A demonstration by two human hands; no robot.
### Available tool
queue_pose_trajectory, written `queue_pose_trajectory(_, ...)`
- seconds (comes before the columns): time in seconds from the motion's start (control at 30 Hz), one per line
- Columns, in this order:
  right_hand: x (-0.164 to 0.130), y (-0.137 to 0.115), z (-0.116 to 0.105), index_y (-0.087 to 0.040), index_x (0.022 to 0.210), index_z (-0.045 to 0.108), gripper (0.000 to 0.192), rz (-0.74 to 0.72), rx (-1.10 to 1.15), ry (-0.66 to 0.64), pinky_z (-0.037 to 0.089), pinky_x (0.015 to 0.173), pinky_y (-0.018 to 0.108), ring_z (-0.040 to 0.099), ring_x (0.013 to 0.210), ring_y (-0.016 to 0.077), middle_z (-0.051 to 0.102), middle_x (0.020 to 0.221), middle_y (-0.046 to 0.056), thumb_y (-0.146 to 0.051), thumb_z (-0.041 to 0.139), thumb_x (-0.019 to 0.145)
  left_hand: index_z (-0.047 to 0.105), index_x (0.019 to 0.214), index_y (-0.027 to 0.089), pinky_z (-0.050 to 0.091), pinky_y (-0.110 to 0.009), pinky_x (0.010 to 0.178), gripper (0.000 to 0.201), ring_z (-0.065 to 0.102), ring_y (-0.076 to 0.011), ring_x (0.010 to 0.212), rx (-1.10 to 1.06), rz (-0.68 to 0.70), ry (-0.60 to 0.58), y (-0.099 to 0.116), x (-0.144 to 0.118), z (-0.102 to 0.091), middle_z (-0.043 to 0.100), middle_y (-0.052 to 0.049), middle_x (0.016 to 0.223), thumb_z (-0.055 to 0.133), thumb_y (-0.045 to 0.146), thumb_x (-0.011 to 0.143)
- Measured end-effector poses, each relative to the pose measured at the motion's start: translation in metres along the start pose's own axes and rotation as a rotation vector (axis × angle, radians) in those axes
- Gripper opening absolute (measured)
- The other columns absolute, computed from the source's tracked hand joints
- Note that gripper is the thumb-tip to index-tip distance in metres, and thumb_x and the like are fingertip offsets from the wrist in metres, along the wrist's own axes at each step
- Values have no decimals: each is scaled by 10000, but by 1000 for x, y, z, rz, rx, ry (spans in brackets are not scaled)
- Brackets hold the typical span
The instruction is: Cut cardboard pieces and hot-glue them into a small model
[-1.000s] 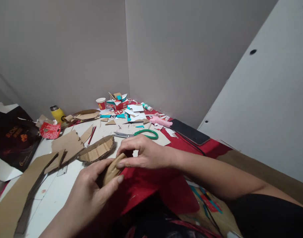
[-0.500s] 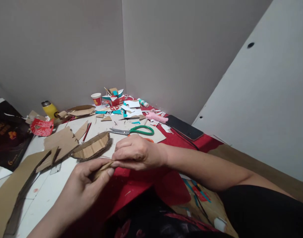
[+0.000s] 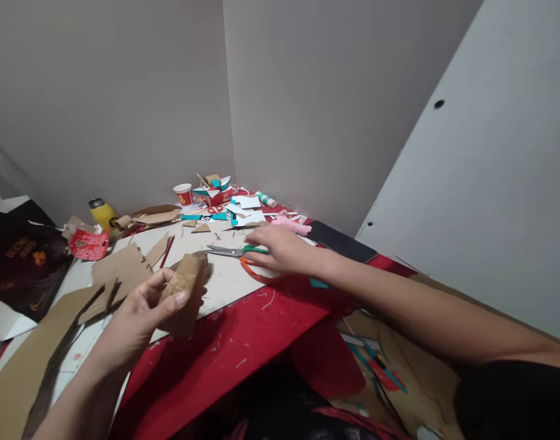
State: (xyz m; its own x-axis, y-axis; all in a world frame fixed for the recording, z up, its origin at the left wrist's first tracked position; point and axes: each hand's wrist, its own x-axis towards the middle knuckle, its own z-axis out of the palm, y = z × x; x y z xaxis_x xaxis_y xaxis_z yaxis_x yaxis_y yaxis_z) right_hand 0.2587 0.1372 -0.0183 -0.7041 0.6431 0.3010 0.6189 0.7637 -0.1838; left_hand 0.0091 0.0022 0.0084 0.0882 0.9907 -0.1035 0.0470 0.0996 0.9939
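Observation:
My left hand (image 3: 146, 305) grips a folded piece of brown cardboard (image 3: 183, 293) between thumb and fingers, held up over the table's front edge. The scissors (image 3: 227, 250) lie with their blades pointing left and have one green and one orange handle. Above those handles is my right hand (image 3: 280, 247), fingers apart and partly covering the green loop. Whether the fingers touch the loop I cannot tell. Behind the held piece, a boat-shaped cardboard form (image 3: 201, 260) is mostly hidden.
Cardboard sheets (image 3: 117, 266) and a dark box (image 3: 27, 263) are at the left. Farther back stand a yellow bottle (image 3: 103, 214), a paper cup (image 3: 183, 194) and a small paper boat (image 3: 215, 189). A pink glue gun (image 3: 291, 225) and a phone (image 3: 341, 241) lie at the right.
My right hand has left the cardboard piece and moved right and away from me to the scissors' handles. My left hand has turned the piece so its broad side shows.

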Motion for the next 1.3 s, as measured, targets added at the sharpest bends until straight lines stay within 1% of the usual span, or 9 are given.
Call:
queue_pose_trajectory(0.1, -12, 13, 8, -134, 777, 629, 209, 69, -43, -126, 431, 600, 322, 575, 672, 203, 653, 770, 117, -322, 567, 842, 584, 770, 183, 401, -136, 541, 219, 503, -67, 602, 20, 67, 75, -2, 4, -3, 603, 37, 705, 738, 337, 745)
queue_pose_trajectory(0.23, -13, 8, 15, -139, 823, 619, 173, 97, -65, -194, 394, 587, 308, 567, 674, 199, 654, 811, 127, -277, 514, 836, 592, 800, 184, 423, -139, 567, 205, 523, -77, 643, 15, 103, 100, -7, 8, -3, 619, 25, 744, 713, 347, 770)
queue_pose_trajectory(0.4, -8, -5, 10, -141, 871, 604, 184, 109, -79, -228, 407, 658, 301, 584, 778, 218, 652, 905, 137, -297, 518, 825, 592, 908, 201, 524, -245, 602, 239, 616, -143, 693, -49, 140, 160, -8, 10, -5, 675, -15, 837, 701, 366, 774)
queue_pose_trajectory(0.57, -9, -5, 7, -112, 967, 579, 210, 163, -134, -203, 403, 730, 329, 568, 914, 266, 617, 1017, 187, -237, 478, 831, 600, 1039, 207, 542, -260, 573, 349, 663, -170, 701, -94, 209, 228, -7, 10, -12, 707, -38, 898, 716, 375, 755)
queue_pose_trajectory(0.83, 6, 5, 13, -125, 898, 595, 260, 267, -90, -333, 360, 552, 276, 601, 739, 238, 643, 890, 143, -202, 607, 649, 608, 998, 196, 550, -272, 602, 376, 680, -173, 684, -189, 298, 352, -3, 8, -18, 727, -32, 842, 755, 381, 706)
queue_pose_trajectory(0.97, 9, 7, 18, -139, 868, 585, 272, 328, -43, -292, 312, 504, 261, 575, 657, 215, 631, 811, 109, -210, 629, 610, 604, 921, 181, 548, -273, 590, 377, 662, -164, 667, -201, 357, 426, -1, 9, -22, 715, -27, 819, 786, 384, 661)
queue_pose_trajectory(1.1, 2, 9, 12, -160, 778, 535, 198, 315, 22, -146, 315, 543, 282, 530, 661, 197, 588, 757, 82, -355, 554, 751, 612, 880, 177, 544, -262, 608, 373, 650, -161, 715, -213, 412, 492, -3, 10, -26, 703, -23, 851, 812, 361, 626)
queue_pose_trajectory(1.2, -9, 0, -1, -187, 722, 465, 310, 252, 110, -71, 340, 577, 275, 492, 683, 168, 545, 755, 45, -473, 452, 841, 617, 858, 175, 541, -259, 620, 360, 637, -148, 695, -220, 422, 518, -4, 12, -27, 700, -14, 834, 824, 339, 614)
queue_pose_trajectory(1.3, -22, -21, -18, -196, 696, 435, 356, 102, 300, -132, 354, 571, 254, 462, 646, 141, 496, 692, 0, -520, 471, 839, 630, 864, 179, 535, -247, 631, 361, 627, -132, 680, -231, 426, 540, -5, 12, -25, 701, -1, 827, 833, 325, 603)
